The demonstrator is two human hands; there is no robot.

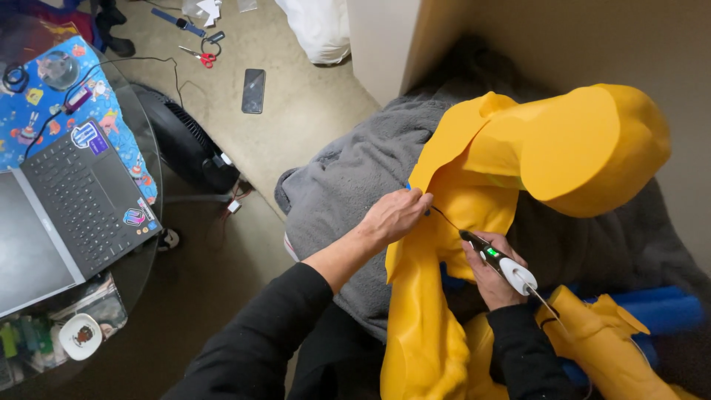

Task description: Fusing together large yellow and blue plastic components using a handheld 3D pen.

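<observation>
A large piece of yellow foam (563, 148), shaped with a rounded bulge at the top right, lies over a grey blanket (348, 185) on my lap. My left hand (396, 215) pinches the left edge of the yellow foam near a fold. My right hand (485, 270) grips a black and white pen-like tool (500, 263) with a green light, its thin tip touching the foam close to my left fingers. A cord runs from the tool's white end down to the right. Both arms wear black sleeves.
At the left a round table holds a laptop (67, 207) on a bright blue patterned cloth (67, 89). A black fan (185, 144) sits on the floor beside it. A phone (253, 90) and scissors (201, 55) lie on the carpet. Blue foam tubes (659, 307) lie at the right.
</observation>
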